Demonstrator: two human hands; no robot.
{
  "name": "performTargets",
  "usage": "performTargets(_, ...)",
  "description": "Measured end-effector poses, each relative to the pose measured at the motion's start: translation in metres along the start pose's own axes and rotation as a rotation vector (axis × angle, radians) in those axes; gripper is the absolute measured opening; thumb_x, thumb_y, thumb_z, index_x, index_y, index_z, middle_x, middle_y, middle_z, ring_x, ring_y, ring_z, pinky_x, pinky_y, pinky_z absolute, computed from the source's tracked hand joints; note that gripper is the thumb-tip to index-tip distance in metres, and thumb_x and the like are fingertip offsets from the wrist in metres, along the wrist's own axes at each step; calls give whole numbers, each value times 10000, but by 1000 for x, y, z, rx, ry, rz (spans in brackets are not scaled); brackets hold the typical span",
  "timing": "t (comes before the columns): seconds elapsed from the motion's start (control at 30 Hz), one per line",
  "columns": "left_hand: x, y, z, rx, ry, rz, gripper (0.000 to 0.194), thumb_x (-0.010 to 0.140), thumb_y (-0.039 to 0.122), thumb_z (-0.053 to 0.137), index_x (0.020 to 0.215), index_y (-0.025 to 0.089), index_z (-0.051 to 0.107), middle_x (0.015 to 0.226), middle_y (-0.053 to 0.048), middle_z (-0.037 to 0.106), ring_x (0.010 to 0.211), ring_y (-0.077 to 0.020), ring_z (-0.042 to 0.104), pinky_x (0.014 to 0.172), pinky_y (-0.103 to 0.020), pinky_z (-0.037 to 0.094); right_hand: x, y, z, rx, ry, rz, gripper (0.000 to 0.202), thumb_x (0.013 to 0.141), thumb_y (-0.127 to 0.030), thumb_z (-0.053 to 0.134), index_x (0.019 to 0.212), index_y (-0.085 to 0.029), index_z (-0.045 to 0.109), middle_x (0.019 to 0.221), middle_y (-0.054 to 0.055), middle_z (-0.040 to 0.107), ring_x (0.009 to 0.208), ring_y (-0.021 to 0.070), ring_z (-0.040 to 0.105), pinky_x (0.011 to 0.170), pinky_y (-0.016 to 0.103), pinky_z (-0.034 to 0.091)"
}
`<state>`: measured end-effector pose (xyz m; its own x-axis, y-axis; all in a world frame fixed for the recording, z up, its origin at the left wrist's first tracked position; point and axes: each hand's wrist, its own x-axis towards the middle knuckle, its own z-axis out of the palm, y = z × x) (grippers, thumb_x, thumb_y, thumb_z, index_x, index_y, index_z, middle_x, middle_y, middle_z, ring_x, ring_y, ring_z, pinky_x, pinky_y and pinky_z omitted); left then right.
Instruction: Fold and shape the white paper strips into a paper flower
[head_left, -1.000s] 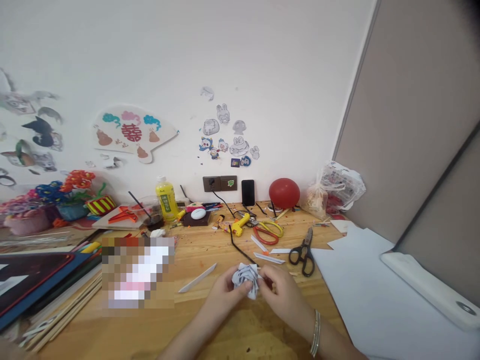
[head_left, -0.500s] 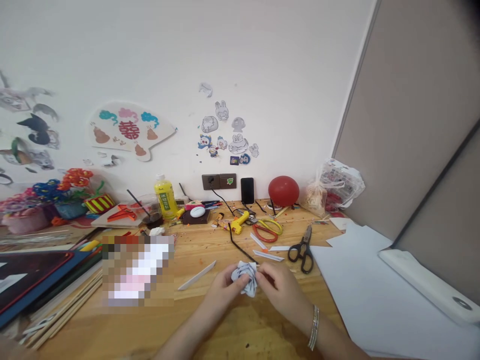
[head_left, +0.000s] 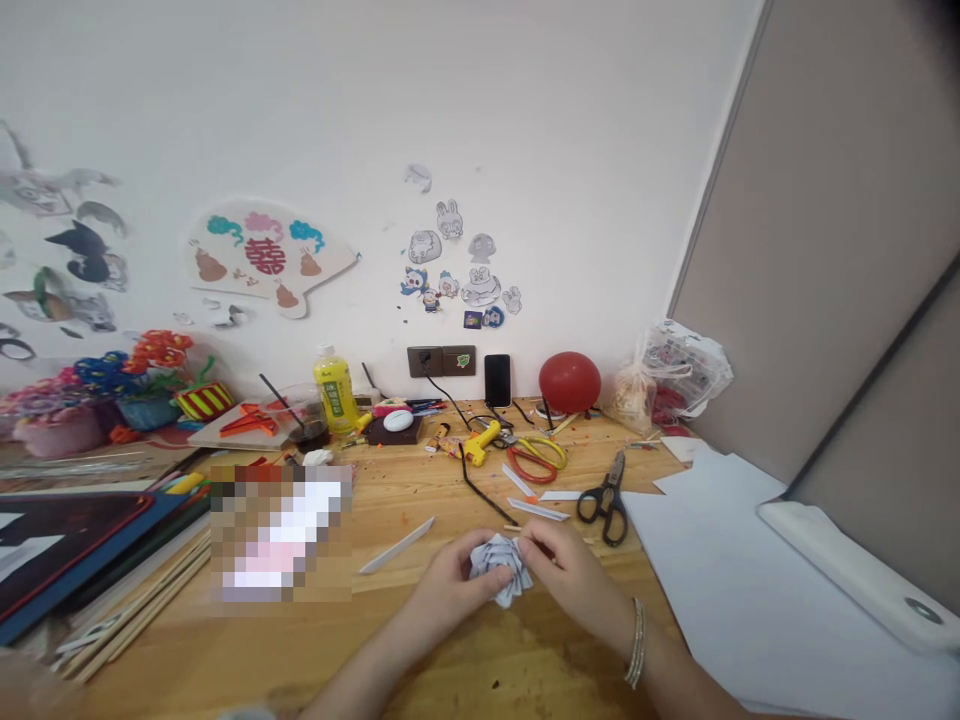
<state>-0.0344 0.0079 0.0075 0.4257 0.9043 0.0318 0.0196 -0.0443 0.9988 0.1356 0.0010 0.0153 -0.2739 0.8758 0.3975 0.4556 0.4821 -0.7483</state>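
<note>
A layered, pale blue-grey paper flower (head_left: 495, 570) is held low over the wooden table. My left hand (head_left: 457, 575) grips its left side, with the thumb across the front. At the flower's upper right edge, the fingers of my right hand (head_left: 556, 560) pinch a petal. A thin wooden stick (head_left: 512, 528) shows just above the right fingertips. Behind the hands lie a bent black stem (head_left: 480, 490) and white paper strips (head_left: 537, 509). Another paper strip (head_left: 397, 546) rests to the left.
Black scissors (head_left: 604, 505), red-and-yellow-handled scissors (head_left: 536, 463) and a yellow glue gun (head_left: 481, 443) lie behind. White sheets (head_left: 735, 570) cover the right side. A yellow bottle (head_left: 336, 395), red balloon (head_left: 570, 381) and phone (head_left: 497, 380) stand near the wall. Wooden sticks (head_left: 142, 610) lie left.
The paper flower has turned in my hands and shifted slightly right and down, now showing more of its petals. Both hands still hold it. The view has shifted a little.
</note>
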Motion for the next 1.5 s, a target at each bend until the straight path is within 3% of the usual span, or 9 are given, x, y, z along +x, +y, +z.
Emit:
performTargets(0.1, 2, -2, 1, -106, 89, 15, 555, 579, 489, 723, 1009, 161, 599, 929, -70, 679, 855, -221, 600, 770, -311, 460, 2, -1, 2, 85, 64, 56, 317, 875, -319, 402, 587, -193, 446, 564, -33, 472, 554, 126, 470, 525, 225, 361)
performTargets(0.3, 5, -2, 0, -160, 196, -5, 484, 573, 466, 735, 911, 146, 605, 867, -64, 678, 823, -227, 605, 741, -325, 467, 1, 4, 5, 16, 76, 23, 311, 875, -331, 415, 611, -187, 495, 575, -18, 508, 560, 134, 476, 527, 230, 353)
performTargets(0.47, 4, -3, 0, -95, 98, 9, 451, 570, 459, 738, 868, 140, 625, 840, -61, 679, 820, -223, 591, 766, -326, 449, 0, 5, 3, -16, 76, -11, 257, 866, -307, 439, 650, -181, 502, 610, -18, 519, 579, 127, 477, 539, 226, 355)
performTargets(0.6, 2, 0, 2, -115, 96, -5, 407, 617, 444, 712, 874, 140, 623, 854, -56, 676, 823, -214, 582, 759, -306, 440, 0, 3, 4, 5, 23, 6, 260, 861, -287, 421, 626, -186, 469, 589, -26, 487, 568, 127, 459, 534, 230, 342)
performTargets(0.83, 3, -5, 0, -275, 59, -22, 397, 704, 403, 660, 999, 141, 610, 917, -65, 665, 822, -195, 573, 717, -266, 424, 1, -3, 1, 266, -33, 123, 347, 850, -455, 414, 622, -196, 457, 596, -27, 470, 586, 133, 456, 571, 241, 365)
performTargets(1.0, 2, -5, 0, -333, 59, -37, 363, 707, 374, 669, 976, 138, 613, 845, -48, 658, 755, -166, 558, 715, -257, 411, 2, -1, 6, 289, -89, 195, 358, 825, -487, 436, 619, -195, 466, 576, -24, 486, 539, 127, 444, 532, 240, 347)
performTargets(1.1, 1, -1, -1, -306, 36, -33, 455, 622, 363, 740, 993, 132, 613, 872, -55, 659, 782, -179, 554, 732, -260, 402, 2, 2, 6, 260, -105, 205, 373, 827, -480, 427, 594, -191, 466, 546, -25, 474, 517, 124, 428, 511, 238, 329)
performTargets(1.27, -1, 2, -1, -237, -17, -68, 482, 571, 380, 765, 968, 151, 616, 865, -37, 653, 837, -202, 549, 767, -277, 387, 3, 4, 1, 181, 13, 137, 332, 833, -442, 433, 622, -188, 476, 599, -20, 472, 592, 135, 439, 567, 244, 332)
performTargets(1.5, 3, -6, 1, -221, -18, -52, 549, 530, 455, 764, 943, 186, 521, 785, 9, 589, 729, -165, 530, 667, -265, 386, 2, 7, 4, 82, -39, 123, 180, 787, -251, 457, 620, -186, 442, 590, -36, 436, 577, 118, 413, 532, 223, 304)
